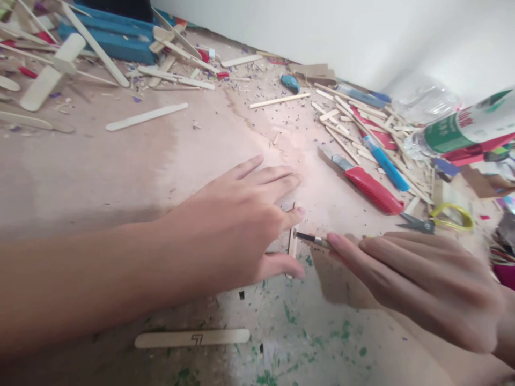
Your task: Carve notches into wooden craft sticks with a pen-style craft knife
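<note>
My left hand (237, 225) lies flat on the worn tabletop, fingers stretched out, its index finger and thumb pressing a short wooden stick piece (292, 247) against the surface. My right hand (406, 284) is closed round a thin cutter or pen-like tool (311, 239), whose dark tip touches the top of that stick piece. A marked popsicle stick (192, 338) lies near the front edge, below my left forearm.
A red utility knife (368, 188), a blue one (386, 165) and yellow-handled scissors (450, 217) lie to the right among several loose sticks. A plastic bottle (454, 131) lies at far right. Blue blocks (112, 40) and stick models crowd the back left.
</note>
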The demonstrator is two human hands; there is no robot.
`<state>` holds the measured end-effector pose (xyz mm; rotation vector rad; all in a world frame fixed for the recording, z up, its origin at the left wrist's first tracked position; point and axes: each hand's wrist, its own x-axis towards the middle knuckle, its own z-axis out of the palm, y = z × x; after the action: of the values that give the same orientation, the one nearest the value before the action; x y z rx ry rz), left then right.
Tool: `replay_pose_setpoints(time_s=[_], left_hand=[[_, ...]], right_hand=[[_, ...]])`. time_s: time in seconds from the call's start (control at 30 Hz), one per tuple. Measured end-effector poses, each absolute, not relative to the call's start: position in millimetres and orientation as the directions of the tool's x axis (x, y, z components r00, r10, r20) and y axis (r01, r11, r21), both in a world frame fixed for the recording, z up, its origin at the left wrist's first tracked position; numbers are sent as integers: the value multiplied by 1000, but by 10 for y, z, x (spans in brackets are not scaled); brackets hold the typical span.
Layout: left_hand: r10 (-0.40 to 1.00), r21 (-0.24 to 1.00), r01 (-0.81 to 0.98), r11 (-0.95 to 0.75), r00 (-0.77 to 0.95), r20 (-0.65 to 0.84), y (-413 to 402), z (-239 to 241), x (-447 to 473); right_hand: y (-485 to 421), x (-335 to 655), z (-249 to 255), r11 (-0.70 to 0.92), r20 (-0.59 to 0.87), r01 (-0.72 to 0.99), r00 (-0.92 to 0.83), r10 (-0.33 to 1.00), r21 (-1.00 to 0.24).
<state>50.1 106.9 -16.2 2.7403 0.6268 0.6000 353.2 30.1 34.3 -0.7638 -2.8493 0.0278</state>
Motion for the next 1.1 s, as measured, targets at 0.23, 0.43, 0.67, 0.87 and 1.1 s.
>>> replay_pose_setpoints(time_s=[0.23, 0.43, 0.67, 0.87, 1.1], left_hand=[[456, 329, 353, -876, 828, 326, 1065, -145, 499], [461, 309, 367, -877, 822, 334, 1069, -137, 494], [468, 333, 365, -869, 826, 314, 1073, -97, 491], [462, 358, 342, -869, 821, 336, 1055, -158, 451], [457, 362, 349, -864, 847, 274, 1058, -161, 414]], right_hand=[[412, 3401, 428, 815, 181, 572, -795, 579, -95], [482, 3334, 466, 754, 149, 618, -743, 652, -222], [579, 3315, 496, 603, 74, 622, -663, 745, -499], [609, 3385, 432, 613, 86, 602, -674, 734, -511], [668, 3441, 302, 670, 172, 555, -693, 700, -493]])
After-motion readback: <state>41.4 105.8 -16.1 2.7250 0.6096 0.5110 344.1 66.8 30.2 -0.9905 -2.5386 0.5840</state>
